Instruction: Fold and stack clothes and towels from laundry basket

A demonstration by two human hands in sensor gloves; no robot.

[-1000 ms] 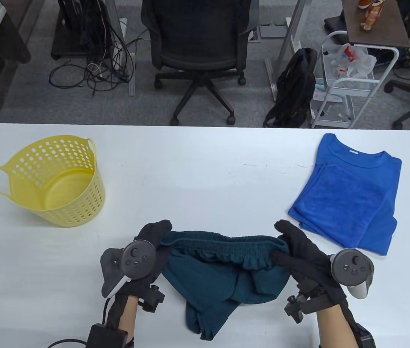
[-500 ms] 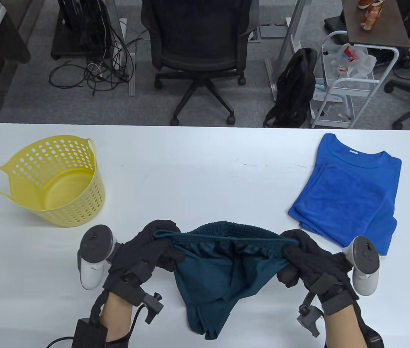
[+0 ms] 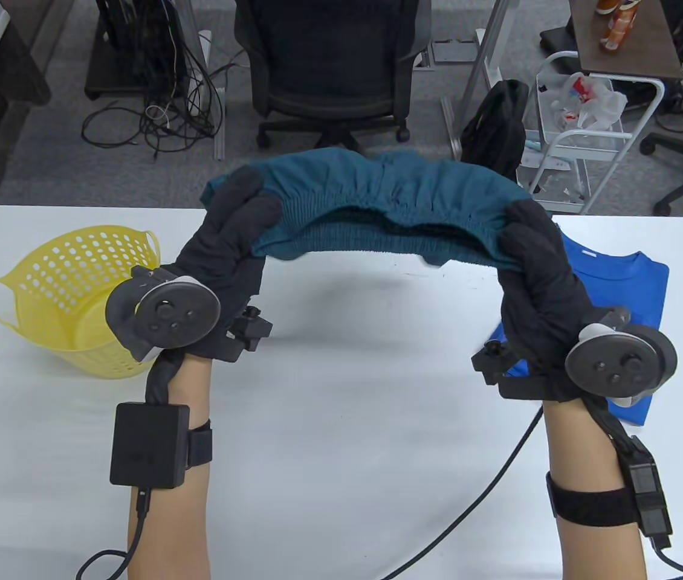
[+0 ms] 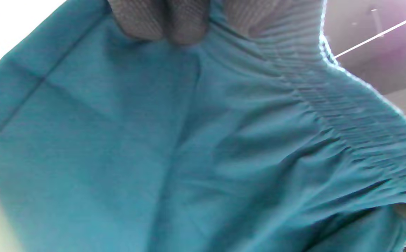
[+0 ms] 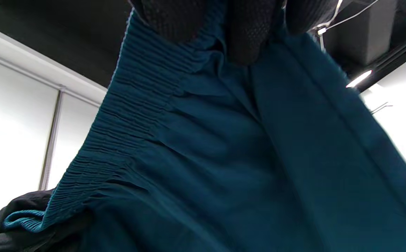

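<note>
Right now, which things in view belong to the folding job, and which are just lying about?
Job:
teal shorts, gripped by left hand and right hand
folded blue shirt
yellow basket

Lying about:
office chair
black backpack
white cart

Grey carpet (image 3: 45,151), black office chair (image 3: 332,66), white wire cart (image 3: 583,139).

Even, bright overhead light on the white worktop (image 3: 341,374), with a soft shadow below the left grip. Both wrist views are blurred; the left one glares white at its edges.
</note>
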